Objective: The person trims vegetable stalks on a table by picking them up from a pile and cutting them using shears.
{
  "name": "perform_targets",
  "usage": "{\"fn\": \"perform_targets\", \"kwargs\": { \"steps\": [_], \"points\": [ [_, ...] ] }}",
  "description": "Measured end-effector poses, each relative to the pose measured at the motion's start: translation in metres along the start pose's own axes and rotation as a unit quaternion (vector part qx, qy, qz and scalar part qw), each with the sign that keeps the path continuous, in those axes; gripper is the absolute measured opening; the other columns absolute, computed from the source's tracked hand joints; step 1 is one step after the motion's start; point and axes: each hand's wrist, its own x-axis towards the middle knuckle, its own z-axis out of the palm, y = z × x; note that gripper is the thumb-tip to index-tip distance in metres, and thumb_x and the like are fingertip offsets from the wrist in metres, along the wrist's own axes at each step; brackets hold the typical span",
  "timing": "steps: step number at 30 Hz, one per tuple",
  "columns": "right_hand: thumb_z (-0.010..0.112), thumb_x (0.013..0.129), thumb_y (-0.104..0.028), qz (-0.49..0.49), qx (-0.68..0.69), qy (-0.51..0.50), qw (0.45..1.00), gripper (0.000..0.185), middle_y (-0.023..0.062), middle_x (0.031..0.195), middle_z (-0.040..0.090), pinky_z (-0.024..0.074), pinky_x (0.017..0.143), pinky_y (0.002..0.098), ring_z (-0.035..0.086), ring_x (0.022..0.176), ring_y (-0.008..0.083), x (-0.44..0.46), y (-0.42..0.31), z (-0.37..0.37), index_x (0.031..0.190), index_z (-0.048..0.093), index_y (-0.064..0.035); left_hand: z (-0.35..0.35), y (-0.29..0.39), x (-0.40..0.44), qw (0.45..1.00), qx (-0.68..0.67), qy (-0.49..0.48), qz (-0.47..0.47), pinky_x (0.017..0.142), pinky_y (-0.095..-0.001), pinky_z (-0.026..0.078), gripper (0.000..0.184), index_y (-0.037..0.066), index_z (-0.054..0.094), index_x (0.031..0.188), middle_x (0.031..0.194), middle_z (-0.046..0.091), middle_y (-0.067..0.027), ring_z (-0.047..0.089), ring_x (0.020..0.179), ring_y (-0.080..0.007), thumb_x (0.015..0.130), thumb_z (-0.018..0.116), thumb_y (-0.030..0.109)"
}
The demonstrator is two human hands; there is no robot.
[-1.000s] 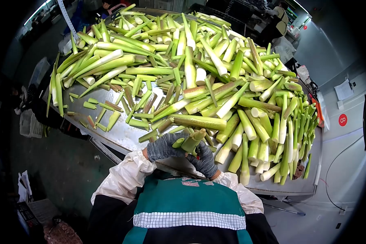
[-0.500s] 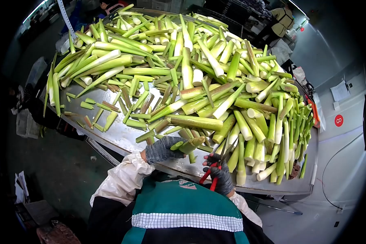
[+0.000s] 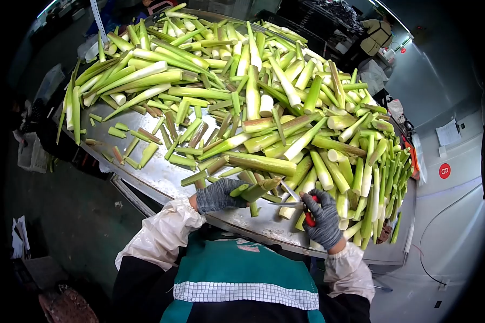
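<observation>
My left hand [image 3: 218, 195], in a grey knit glove, is closed around a thick green stalk [image 3: 262, 189] that looks like water bamboo. A shorter cut green end [image 3: 238, 190] sticks out beside it from the same grip. My right hand [image 3: 323, 219], gloved alike, grips red-handled scissors [image 3: 309, 216]. Their blades are spread and point left, close to the stalk's brownish tip; whether they touch it I cannot tell. Both hands are over the near edge of a metal table [image 3: 164, 171].
A large heap of green and white stalks [image 3: 253, 91] covers much of the table. Short cut pieces [image 3: 145, 153] lie at its left front. Trimmed stalks [image 3: 380, 188] are stacked on the right. Another person [image 3: 376, 36] stands at the far right.
My right hand has moved up and right, and the scissors have swung from pointing upward to pointing left, blades apart, toward the held stalk. My left hand has barely moved.
</observation>
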Motion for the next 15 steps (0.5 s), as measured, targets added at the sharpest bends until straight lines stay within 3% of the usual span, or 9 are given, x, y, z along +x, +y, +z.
{"fn": "perform_targets", "kwargs": {
  "steps": [7,9,12,13,15],
  "points": [
    [0.065,0.059,-0.013,-0.120,-0.058,-0.070,0.989,0.056,0.0142,0.097,0.049,0.0363,0.077,0.0418,0.048,0.083,0.0303,0.050,-0.002,-0.022,0.113,0.052,-0.0240,0.000,0.003,0.004,0.999,0.031,0.001,0.015,0.087,-0.0288,0.040,0.039,0.008,0.052,0.113,0.107,0.057,-0.0039,0.052,0.098,-0.0143,0.075,0.064,0.008],
    [0.064,0.060,-0.013,-0.170,-0.058,-0.072,0.981,0.055,0.0141,0.098,0.050,0.0366,0.077,0.0421,0.048,0.081,0.0310,0.062,-0.002,-0.024,0.112,0.052,-0.0247,-0.002,0.020,0.000,0.999,-0.022,0.011,0.029,0.087,-0.0293,0.040,0.036,0.007,0.054,0.112,0.108,0.057,-0.0041,0.052,0.097,-0.0140,0.076,0.061,0.007],
    [0.064,0.061,-0.015,-0.221,-0.049,-0.092,0.970,0.054,0.0146,0.099,0.049,0.0374,0.076,0.0429,0.048,0.084,0.0320,0.077,0.007,-0.023,0.113,0.051,-0.0256,-0.008,0.042,-0.003,0.999,-0.019,-0.028,0.018,0.086,-0.0290,0.042,0.037,0.008,0.053,0.113,0.109,0.056,-0.0038,0.052,0.096,-0.0132,0.078,0.059,0.005],
    [0.063,0.062,-0.017,-0.238,-0.053,-0.095,0.965,0.055,0.0147,0.101,0.049,0.0383,0.076,0.0433,0.048,0.085,0.0331,0.081,0.009,-0.023,0.114,0.050,-0.0268,-0.004,0.028,-0.002,0.997,-0.075,-0.028,0.011,0.084,-0.0282,0.042,0.041,0.010,0.050,0.117,0.109,0.055,-0.0040,0.053,0.096,-0.0137,0.077,0.059,0.004],
    [0.063,0.063,-0.017,-0.249,-0.062,-0.114,0.960,0.055,0.0148,0.102,0.048,0.0387,0.076,0.0434,0.048,0.085,0.0333,0.088,0.011,-0.025,0.115,0.049,-0.0273,-0.003,0.020,0.000,0.999,-0.037,-0.026,0.029,0.083,-0.0278,0.043,0.041,0.010,0.050,0.117,0.108,0.056,-0.0041,0.053,0.095,-0.0140,0.077,0.058,0.003]
  ]
}}
